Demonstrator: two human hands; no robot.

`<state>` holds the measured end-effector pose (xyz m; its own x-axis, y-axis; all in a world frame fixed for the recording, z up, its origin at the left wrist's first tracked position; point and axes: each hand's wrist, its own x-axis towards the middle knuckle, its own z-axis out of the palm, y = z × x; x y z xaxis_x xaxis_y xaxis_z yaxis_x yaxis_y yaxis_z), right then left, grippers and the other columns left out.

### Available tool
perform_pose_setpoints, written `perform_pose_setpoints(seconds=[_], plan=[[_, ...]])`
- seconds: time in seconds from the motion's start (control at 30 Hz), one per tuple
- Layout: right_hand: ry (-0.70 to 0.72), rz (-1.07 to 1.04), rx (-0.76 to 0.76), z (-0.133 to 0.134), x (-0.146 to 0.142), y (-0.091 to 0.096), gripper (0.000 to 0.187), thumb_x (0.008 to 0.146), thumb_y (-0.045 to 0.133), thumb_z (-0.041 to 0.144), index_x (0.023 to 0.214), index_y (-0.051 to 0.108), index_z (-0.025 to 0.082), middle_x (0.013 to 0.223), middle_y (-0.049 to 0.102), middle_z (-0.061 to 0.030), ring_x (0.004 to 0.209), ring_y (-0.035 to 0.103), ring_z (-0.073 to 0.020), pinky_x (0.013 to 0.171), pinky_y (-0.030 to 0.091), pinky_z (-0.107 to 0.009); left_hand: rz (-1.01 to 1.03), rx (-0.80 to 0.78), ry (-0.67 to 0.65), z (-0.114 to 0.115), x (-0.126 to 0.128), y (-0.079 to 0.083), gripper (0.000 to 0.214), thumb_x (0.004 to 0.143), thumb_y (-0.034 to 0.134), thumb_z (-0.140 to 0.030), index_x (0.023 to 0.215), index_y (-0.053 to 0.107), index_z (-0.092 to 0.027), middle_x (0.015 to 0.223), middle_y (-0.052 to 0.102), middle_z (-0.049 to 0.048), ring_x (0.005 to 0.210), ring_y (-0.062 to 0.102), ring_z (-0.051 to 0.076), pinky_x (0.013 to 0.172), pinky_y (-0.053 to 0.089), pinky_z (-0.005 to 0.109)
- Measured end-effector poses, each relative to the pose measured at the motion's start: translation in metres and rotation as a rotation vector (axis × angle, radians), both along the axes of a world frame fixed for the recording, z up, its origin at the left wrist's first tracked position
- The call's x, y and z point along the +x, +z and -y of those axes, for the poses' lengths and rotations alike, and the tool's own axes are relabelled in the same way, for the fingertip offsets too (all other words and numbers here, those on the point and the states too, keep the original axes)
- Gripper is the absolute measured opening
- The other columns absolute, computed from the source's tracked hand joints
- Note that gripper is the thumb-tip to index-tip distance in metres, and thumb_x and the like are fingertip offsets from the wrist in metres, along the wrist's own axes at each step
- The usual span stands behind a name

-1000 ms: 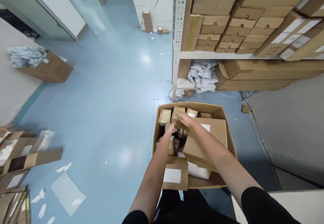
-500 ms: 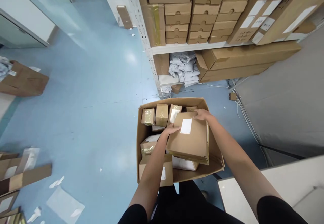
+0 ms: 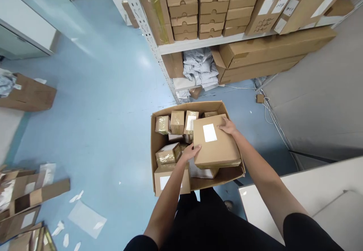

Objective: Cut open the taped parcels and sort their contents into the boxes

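I hold a flat brown parcel (image 3: 218, 148) with a white label over a large open carton (image 3: 157, 141) on the blue floor. My left hand (image 3: 189, 153) grips the parcel's near left edge. Fingers of my right hand (image 3: 227, 126) curl over its far right corner. Below the parcel, the carton holds several small taped boxes (image 3: 177, 122) along its far side and a few larger boxes, one with a white label (image 3: 167, 178) at the near left.
A metal shelf (image 3: 198, 42) stacked with brown cartons stands behind the carton, grey mail bags (image 3: 198, 69) on its bottom level. Flattened cardboard (image 3: 25, 198) lies at the left. A white table (image 3: 312, 194) is at the right. Cables (image 3: 272, 114) run along the wall.
Both hands moved from the small boxes to the flat parcel and lifted it, turning it toward the carton's right side. My view shifted right.
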<state>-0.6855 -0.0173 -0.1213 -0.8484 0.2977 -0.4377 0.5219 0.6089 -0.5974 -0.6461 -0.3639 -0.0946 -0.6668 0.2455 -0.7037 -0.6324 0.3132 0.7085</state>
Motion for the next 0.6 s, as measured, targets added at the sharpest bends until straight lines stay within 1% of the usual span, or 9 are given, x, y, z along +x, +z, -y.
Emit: perform_pose_setpoints(seconds=[0.03, 0.1, 0.23, 0.3, 0.37, 0.4, 0.47, 0.53, 0.6], plan=[[0.004, 0.002, -0.007, -0.003, 0.007, 0.005, 0.094, 0.078, 0.082, 0.048, 0.161, 0.048, 0.021, 0.154, 0.056, -0.0187, 0.137, 0.061, -0.0348, 0.118, 0.046, -0.049, -0.053, -0.002, -0.029, -0.005, 0.005, 0.005, 0.040, 0.069, 0.097, -0.036, 0.104, 0.081, -0.025, 0.117, 0.081, 0.0109, 0.127, 0.068, 0.037, 0.114, 0.049, 0.045], [0.008, -0.008, -0.012, -0.008, 0.026, 0.016, 0.096, 0.077, 0.082, 0.045, 0.163, 0.046, 0.021, 0.156, 0.055, -0.0183, 0.140, 0.058, -0.0352, 0.121, 0.043, -0.050, -0.126, 0.005, -0.035, -0.011, 0.022, 0.013, 0.039, 0.069, 0.097, -0.035, 0.104, 0.081, -0.025, 0.120, 0.081, 0.0108, 0.125, 0.068, 0.038, 0.114, 0.049, 0.046], [0.055, -0.135, -0.006, -0.014, 0.092, 0.034, 0.096, 0.077, 0.081, 0.043, 0.164, 0.045, 0.025, 0.160, 0.053, -0.0145, 0.150, 0.049, -0.0340, 0.126, 0.037, -0.049, -0.088, -0.017, 0.003, -0.011, 0.072, 0.025, 0.041, 0.074, 0.092, -0.039, 0.111, 0.079, -0.026, 0.104, 0.082, 0.0108, 0.114, 0.073, 0.038, 0.104, 0.054, 0.046], [0.066, -0.187, -0.006, -0.011, 0.126, 0.036, 0.096, 0.080, 0.079, 0.044, 0.166, 0.041, 0.027, 0.164, 0.050, -0.0123, 0.152, 0.046, -0.0323, 0.127, 0.037, -0.048, -0.081, -0.040, 0.018, -0.010, 0.095, 0.028, 0.056, 0.072, 0.092, -0.034, 0.125, 0.074, -0.028, 0.103, 0.082, 0.0101, 0.116, 0.072, 0.038, 0.105, 0.053, 0.044], [0.045, -0.157, -0.009, -0.007, 0.148, 0.035, 0.092, 0.085, 0.073, 0.045, 0.168, 0.037, 0.028, 0.166, 0.048, -0.0120, 0.155, 0.044, -0.0308, 0.128, 0.036, -0.049, -0.109, -0.017, 0.016, -0.012, 0.106, 0.028, 0.070, 0.071, 0.090, -0.027, 0.138, 0.067, -0.030, 0.118, 0.079, 0.0102, 0.125, 0.069, 0.036, 0.111, 0.050, 0.043], [0.037, -0.119, -0.004, -0.005, 0.152, 0.035, 0.090, 0.087, 0.071, 0.044, 0.168, 0.036, 0.027, 0.166, 0.047, -0.0127, 0.156, 0.043, -0.0309, 0.129, 0.036, -0.050, -0.138, 0.007, 0.005, -0.013, 0.106, 0.028, 0.076, 0.070, 0.089, -0.024, 0.142, 0.065, -0.030, 0.128, 0.076, 0.0107, 0.132, 0.065, 0.036, 0.116, 0.046, 0.043], [0.026, -0.038, 0.037, -0.003, 0.144, 0.036, 0.091, 0.086, 0.071, 0.043, 0.169, 0.037, 0.025, 0.166, 0.047, -0.0147, 0.157, 0.041, -0.0335, 0.129, 0.034, -0.054, -0.203, 0.054, -0.033, -0.016, 0.096, 0.024, 0.088, 0.064, 0.090, -0.018, 0.147, 0.061, -0.027, 0.149, 0.064, 0.0124, 0.147, 0.052, 0.036, 0.125, 0.038, 0.042], [0.031, -0.039, 0.095, 0.001, 0.117, 0.039, 0.092, 0.085, 0.074, 0.043, 0.168, 0.039, 0.025, 0.167, 0.045, -0.0152, 0.158, 0.038, -0.0366, 0.129, 0.033, -0.057, -0.240, 0.093, -0.063, -0.018, 0.075, 0.019, 0.101, 0.056, 0.093, -0.014, 0.150, 0.058, -0.023, 0.159, 0.055, 0.0143, 0.155, 0.041, 0.038, 0.130, 0.030, 0.042], [0.063, -0.143, 0.106, 0.009, 0.075, 0.044, 0.087, 0.087, 0.073, 0.046, 0.166, 0.042, 0.026, 0.169, 0.043, -0.0134, 0.158, 0.038, -0.0362, 0.129, 0.034, -0.056, -0.231, 0.127, -0.058, -0.018, 0.047, 0.010, 0.104, 0.052, 0.097, -0.017, 0.148, 0.059, -0.020, 0.159, 0.054, 0.0160, 0.157, 0.037, 0.040, 0.132, 0.028, 0.043]])
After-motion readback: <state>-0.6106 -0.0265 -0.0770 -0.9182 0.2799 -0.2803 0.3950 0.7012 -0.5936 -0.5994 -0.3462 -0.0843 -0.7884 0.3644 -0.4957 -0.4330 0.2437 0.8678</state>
